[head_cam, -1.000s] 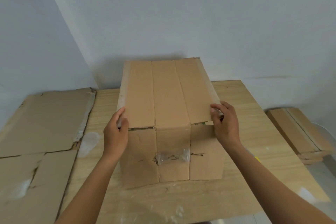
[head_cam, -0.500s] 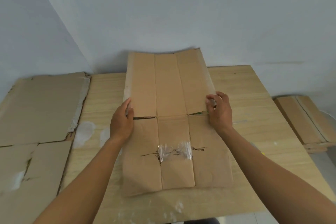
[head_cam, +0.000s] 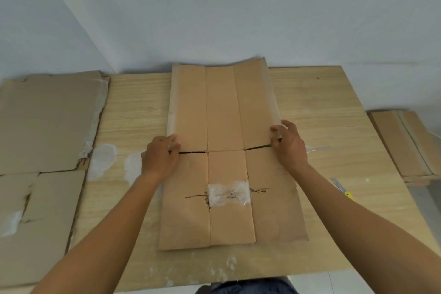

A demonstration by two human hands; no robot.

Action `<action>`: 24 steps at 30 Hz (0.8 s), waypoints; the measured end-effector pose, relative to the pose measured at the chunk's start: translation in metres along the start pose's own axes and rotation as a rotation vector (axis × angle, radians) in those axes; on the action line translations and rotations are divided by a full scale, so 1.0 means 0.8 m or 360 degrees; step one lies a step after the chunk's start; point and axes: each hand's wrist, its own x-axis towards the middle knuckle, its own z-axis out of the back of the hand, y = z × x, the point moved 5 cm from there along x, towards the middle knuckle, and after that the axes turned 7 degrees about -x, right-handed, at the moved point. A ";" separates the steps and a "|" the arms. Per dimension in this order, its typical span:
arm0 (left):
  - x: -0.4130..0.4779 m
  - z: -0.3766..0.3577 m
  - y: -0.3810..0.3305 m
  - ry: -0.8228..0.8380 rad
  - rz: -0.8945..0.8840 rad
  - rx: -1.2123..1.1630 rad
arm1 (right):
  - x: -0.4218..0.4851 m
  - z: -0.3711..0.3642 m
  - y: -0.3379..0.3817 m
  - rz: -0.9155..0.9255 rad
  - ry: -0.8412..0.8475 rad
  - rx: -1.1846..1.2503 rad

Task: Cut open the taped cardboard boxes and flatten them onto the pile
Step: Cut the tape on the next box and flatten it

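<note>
Along the left side of the tabletop [head_cam: 322,107] lies the pile of flattened cardboard [head_cam: 47,126], its sheets torn at the edges and marked with white tape scraps. Just right of it, past two pale smears on the wood, the left hand [head_cam: 160,157] grips the left edge of the cardboard box [head_cam: 224,114], fingers [head_cam: 172,142] curled round it at a cross slit. The box lies pressed flat mid-tabletop between both hands, its long axis running straight away from the person, far end against the wall. A crumpled patch of clear tape [head_cam: 229,193] sits on its near half. The right hand [head_cam: 290,148] pinches the right edge at the same slit, fingers [head_cam: 276,132] bent. A yellow-ended cutter [head_cam: 343,190] rests beside the right forearm. Off the tabletop's right edge, lower down, sits a stack of folded cardboard [head_cam: 405,145].
</note>
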 end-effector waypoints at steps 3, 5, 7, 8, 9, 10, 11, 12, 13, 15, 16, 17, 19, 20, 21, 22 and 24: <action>-0.020 -0.016 -0.005 -0.0081 -0.0117 0.0282 | -0.011 -0.004 -0.002 0.0131 -0.0128 -0.0256; -0.036 -0.043 -0.020 -0.0005 -0.0371 0.0440 | -0.027 -0.012 0.010 0.0288 -0.0214 -0.0356; -0.056 -0.080 -0.034 0.0137 -0.0638 0.0555 | -0.054 -0.034 0.032 0.0547 -0.0156 -0.0390; -0.066 -0.096 -0.037 0.0194 -0.0723 0.0591 | -0.069 -0.050 0.041 0.0675 -0.0088 -0.0424; -0.073 -0.109 -0.036 0.0230 -0.0774 0.0604 | -0.082 -0.067 0.047 0.0765 -0.0002 -0.0470; -0.078 -0.118 -0.033 0.0251 -0.0807 0.0608 | -0.095 -0.084 0.049 0.0814 0.0073 -0.0514; -0.082 -0.121 -0.030 0.0252 -0.0829 0.0614 | -0.104 -0.098 0.049 0.0834 0.0122 -0.0548; -0.083 -0.124 -0.026 0.0250 -0.0846 0.0627 | -0.111 -0.107 0.047 0.0833 0.0136 -0.0571; -0.084 -0.123 -0.025 0.0241 -0.0859 0.0639 | -0.115 -0.113 0.045 0.0823 0.0129 -0.0584; -0.084 -0.123 -0.024 0.0221 -0.0870 0.0633 | -0.117 -0.114 0.044 0.0804 0.0112 -0.0602; -0.084 -0.124 -0.025 0.0208 -0.0870 0.0623 | -0.116 -0.113 0.044 0.0802 0.0107 -0.0605; -0.084 -0.125 -0.026 0.0196 -0.0872 0.0611 | -0.116 -0.113 0.045 0.0803 0.0107 -0.0609; -0.084 -0.127 -0.026 0.0167 -0.0894 0.0599 | -0.117 -0.115 0.045 0.0804 0.0126 -0.0628; -0.085 -0.127 -0.026 0.0155 -0.0901 0.0600 | -0.117 -0.116 0.045 0.0805 0.0121 -0.0628; -0.084 -0.125 -0.027 0.0139 -0.0893 0.0590 | -0.115 -0.113 0.045 0.0803 0.0103 -0.0617; -0.081 -0.122 -0.029 0.0112 -0.0874 0.0560 | -0.110 -0.108 0.046 0.0803 0.0082 -0.0602; -0.066 -0.111 -0.040 0.0043 -0.0822 0.0474 | -0.090 -0.092 0.053 0.0787 0.0015 -0.0551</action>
